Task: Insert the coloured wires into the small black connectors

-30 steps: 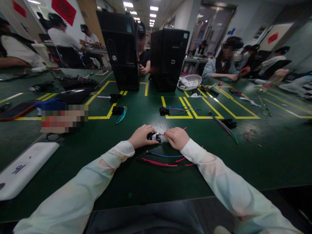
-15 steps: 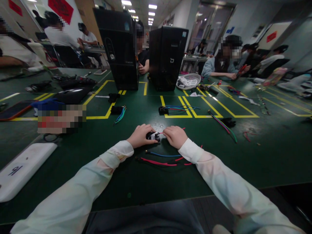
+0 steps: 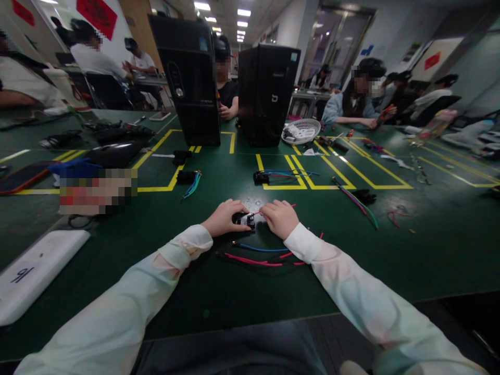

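While L fingers [image 3: 236, 205], half-spread, grip blk housing [image 3: 250, 221], R fingers [image 3: 267, 210] pinch red wire [image 3: 256, 213].

My left arm [image 3: 117, 299] and right arm [image 3: 363, 291] reach forward from the lower corners, angled inward, in pale, loose sleeves [image 3: 344, 265] that end at the wrists. My left hand [image 3: 219, 217] points right, its thumb [image 3: 240, 227] nearest me and its fingers [image 3: 233, 202] curved opposite in a grip. My right hand [image 3: 282, 217], back upward, is bunched into a pinch, fingertips [image 3: 263, 210] pointing left. The hands are near each other, not touching.
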A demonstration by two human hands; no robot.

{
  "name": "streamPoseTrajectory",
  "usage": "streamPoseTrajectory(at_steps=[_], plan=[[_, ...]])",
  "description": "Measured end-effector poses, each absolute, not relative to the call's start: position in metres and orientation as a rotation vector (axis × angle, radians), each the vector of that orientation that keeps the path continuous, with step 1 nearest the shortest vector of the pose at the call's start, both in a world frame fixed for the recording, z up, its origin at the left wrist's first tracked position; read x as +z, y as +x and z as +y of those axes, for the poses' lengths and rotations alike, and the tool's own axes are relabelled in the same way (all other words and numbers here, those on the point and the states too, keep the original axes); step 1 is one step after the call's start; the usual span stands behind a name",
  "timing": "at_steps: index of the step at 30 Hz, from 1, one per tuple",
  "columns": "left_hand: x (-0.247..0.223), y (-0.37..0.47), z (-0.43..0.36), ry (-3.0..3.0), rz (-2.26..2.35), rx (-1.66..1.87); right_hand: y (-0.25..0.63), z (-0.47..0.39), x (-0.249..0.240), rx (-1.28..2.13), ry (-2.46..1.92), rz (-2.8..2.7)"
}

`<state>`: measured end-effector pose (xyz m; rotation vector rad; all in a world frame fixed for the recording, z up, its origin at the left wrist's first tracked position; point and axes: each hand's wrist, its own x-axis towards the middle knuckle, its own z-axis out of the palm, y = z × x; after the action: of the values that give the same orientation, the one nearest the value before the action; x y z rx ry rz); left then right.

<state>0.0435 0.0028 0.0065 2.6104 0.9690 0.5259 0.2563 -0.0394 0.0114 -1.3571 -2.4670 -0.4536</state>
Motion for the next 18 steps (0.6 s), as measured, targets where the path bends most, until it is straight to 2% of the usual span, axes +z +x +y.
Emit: streamPoseTrajectory(at_steps=[10,18], plan=[[0.0029,0.0448,0.0024,2.615,1.030,0.578,0.2581,-0.0439,0.0165,-0.391,-1.118,-2.603],[0.0044,0.0436,0.0030,2.608,1.015,0.564,0.2624,-0.0433,0.0211,-0.475,-1.214,-2.551]])
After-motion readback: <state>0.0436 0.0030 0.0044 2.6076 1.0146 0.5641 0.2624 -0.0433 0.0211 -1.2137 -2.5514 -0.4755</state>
